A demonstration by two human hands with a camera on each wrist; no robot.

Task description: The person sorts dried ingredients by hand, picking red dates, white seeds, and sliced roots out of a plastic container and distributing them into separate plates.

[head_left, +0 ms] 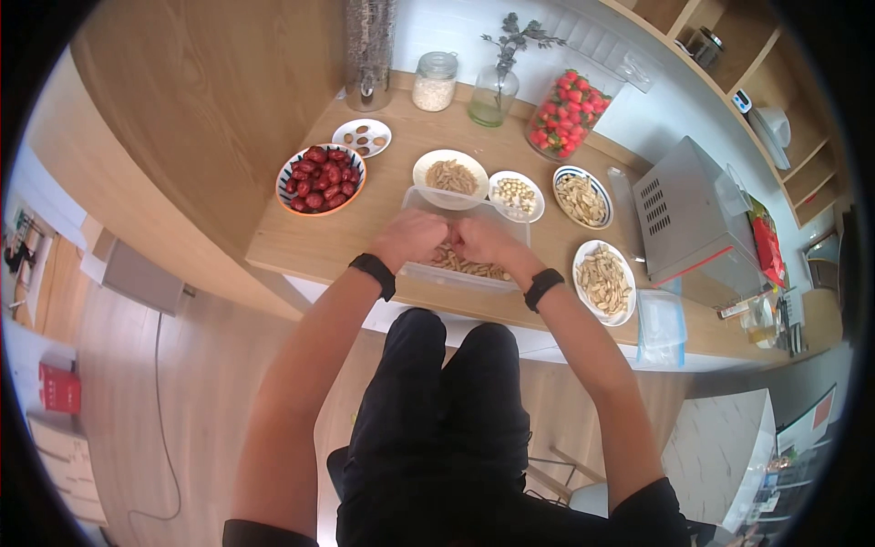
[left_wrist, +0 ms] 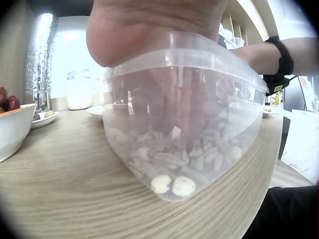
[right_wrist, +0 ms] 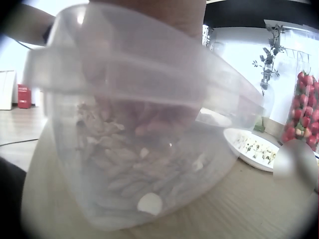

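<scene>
Head view: your left hand (head_left: 412,239) and right hand (head_left: 481,241) meet inside the clear container (head_left: 421,199) at the counter's near edge; whether either grips anything cannot be told here. Work low so nuts drop inside. The white bowl (head_left: 450,173) touches the far wall; red dates (head_left: 321,179) sit left.

Left wrist view: your fingers (left_wrist: 164,107) reach down among the nuts (left_wrist: 172,184), grip unclear through the plastic.

Right wrist view: your fingers (right_wrist: 149,119) sit blurred above the nuts; the strawberry jar (right_wrist: 301,107) stands well apart.
</scene>
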